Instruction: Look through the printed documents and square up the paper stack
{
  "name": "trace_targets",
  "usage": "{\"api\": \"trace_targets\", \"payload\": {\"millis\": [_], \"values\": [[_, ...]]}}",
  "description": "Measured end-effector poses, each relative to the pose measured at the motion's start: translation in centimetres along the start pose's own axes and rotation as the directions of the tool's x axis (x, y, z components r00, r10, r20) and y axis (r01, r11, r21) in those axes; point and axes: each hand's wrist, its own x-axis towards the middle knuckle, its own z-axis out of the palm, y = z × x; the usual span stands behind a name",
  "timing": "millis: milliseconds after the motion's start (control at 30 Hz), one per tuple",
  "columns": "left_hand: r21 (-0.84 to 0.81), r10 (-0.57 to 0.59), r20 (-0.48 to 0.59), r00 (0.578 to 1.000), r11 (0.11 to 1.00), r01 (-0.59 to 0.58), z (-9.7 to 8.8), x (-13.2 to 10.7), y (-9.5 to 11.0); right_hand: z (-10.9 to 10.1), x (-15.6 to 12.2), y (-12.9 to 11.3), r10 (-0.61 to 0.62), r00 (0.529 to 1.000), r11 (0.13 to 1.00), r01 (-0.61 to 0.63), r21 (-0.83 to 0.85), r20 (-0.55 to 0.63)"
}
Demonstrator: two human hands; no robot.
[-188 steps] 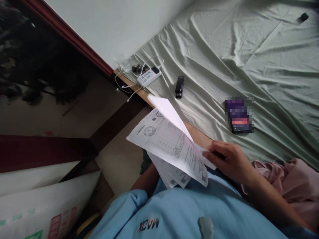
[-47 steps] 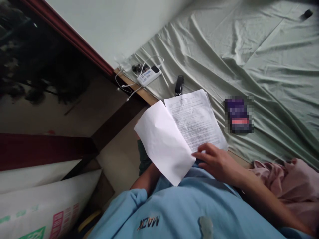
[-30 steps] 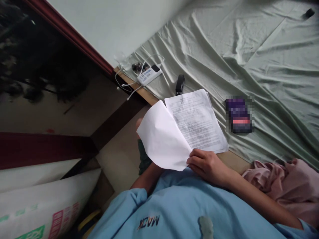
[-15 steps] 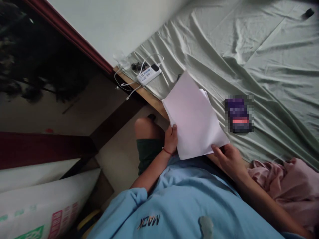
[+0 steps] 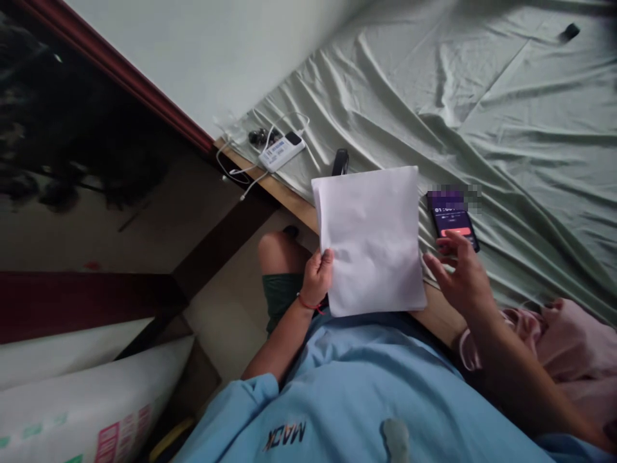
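My left hand (image 5: 317, 277) grips the lower left edge of a stack of white paper sheets (image 5: 370, 239), blank side up, held over the wooden bed edge (image 5: 289, 200). My right hand (image 5: 460, 273) is off the sheets, just to their right, fingers spread and open. Its fingertips hover over a phone (image 5: 453, 215) with a lit screen lying on the pale green bedsheet (image 5: 482, 109). A black stapler (image 5: 340, 162) lies on the sheet just behind the top edge of the papers, partly hidden by them.
A white power bank (image 5: 281, 151) with white cables and dark earbuds lies at the bed's corner by the wall. Pink cloth (image 5: 554, 341) is bunched at the right. A small dark object (image 5: 569, 31) sits far right on the sheet. A printed white sack (image 5: 96, 405) stands lower left.
The printed pages were flipped shut so the blank side faces up. My left hand took the stack's edge. My right hand let go and moved right toward the phone.
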Motion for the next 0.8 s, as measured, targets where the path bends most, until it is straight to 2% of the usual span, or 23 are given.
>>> {"api": "trace_targets", "payload": {"millis": [100,167,233,333,433,600,667,800], "values": [[-0.092,-0.001,0.103,0.995,0.996,0.01,-1.0,-0.6,1.0,-0.1,1.8,-0.7,0.076,0.97,0.938,-0.148,0.312,0.232],[-0.124,-0.007,0.168,0.986,0.992,0.028,-1.2,-1.0,1.4,0.0,2.6,-1.3,0.084,0.908,0.842,-0.284,0.458,0.41],[-0.145,-0.022,0.233,0.972,0.988,0.057,-1.0,-1.4,1.6,0.3,3.1,-1.9,0.146,0.846,0.744,-0.435,0.507,0.512],[-0.221,-0.071,0.285,0.956,0.965,0.138,-0.6,-1.4,1.4,1.1,3.4,-2.6,0.33,0.774,0.609,-0.612,0.504,0.541],[-0.357,-0.133,0.314,0.94,0.901,0.247,-0.4,-0.6,1.4,1.8,3.4,-3.0,0.433,0.729,0.539,-0.681,0.496,0.531],[-0.541,-0.263,0.335,0.904,0.732,0.414,-0.3,1.8,2.8,2.3,3.4,-3.4,0.438,0.696,0.527,-0.711,0.466,0.568],[-0.548,-0.328,0.316,0.89,0.703,0.454,0.3,2.6,3.6,2.6,3.3,-3.5,0.425,0.694,0.551,-0.708,0.442,0.582],[-0.547,-0.437,0.26,0.861,0.668,0.504,1.7,3.2,4.2,3.2,3.0,-3.4,0.442,0.724,0.595,-0.679,0.431,0.53]]}}
